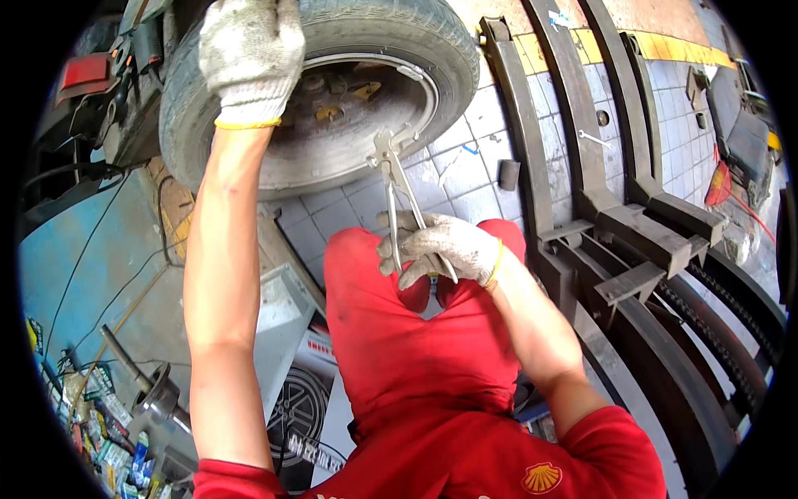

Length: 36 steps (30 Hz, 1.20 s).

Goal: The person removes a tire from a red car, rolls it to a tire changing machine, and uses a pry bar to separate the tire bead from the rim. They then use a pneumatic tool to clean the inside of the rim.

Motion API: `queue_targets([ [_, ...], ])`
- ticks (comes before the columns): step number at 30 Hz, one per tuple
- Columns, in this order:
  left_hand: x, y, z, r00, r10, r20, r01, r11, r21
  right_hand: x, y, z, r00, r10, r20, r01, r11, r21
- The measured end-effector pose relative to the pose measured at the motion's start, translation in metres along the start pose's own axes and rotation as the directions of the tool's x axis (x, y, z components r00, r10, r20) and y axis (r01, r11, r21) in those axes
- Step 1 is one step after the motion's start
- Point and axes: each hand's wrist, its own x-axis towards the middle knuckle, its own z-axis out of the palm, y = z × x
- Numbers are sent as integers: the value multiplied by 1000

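A car wheel (413, 37), a black tyre on a dull grey rim, stands upright at the far side in front of me. My left hand (252, 58), in a grey-white knit glove, reaches up over its left part and looks closed on the tyre; the fingertips are hidden. My right hand (445, 251), gloved alike, is closed around the handles of metal pliers (409, 190) above my knees. Their handles are spread apart. The head of the pliers lies in front of the rim's lower right edge; whether it touches the rim I cannot tell.
Dark steel frame beams (553, 125) run along the right, with a small wrench (594, 140) on one. A short dark cylinder (509, 175) sits on the tiled floor beside them. At lower left are a metal shaft (126, 359), loose cables and a heap of small packets (104, 424).
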Motion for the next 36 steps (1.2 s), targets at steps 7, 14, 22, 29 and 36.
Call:
queue_targets([
  [7,-13,8,20,995,-53,-90,51,998,-26,16,-51,-65,998,-56,-12,50,958,-282],
  [14,-10,10,13,938,-291,186,345,807,-479,7,-51,-78,972,-233,-22,195,858,-475],
  [22,-5,-49,-6,889,-418,186,417,575,-704,-6,-42,-26,790,-589,-171,349,661,-665],
  [29,21,-15,11,886,-398,240,451,612,-649,50,-172,-31,295,-944,146,608,67,-791],
  [36,-62,26,-126,883,-399,245,468,737,-487,150,-238,7,54,-950,307,224,-288,-931],
])
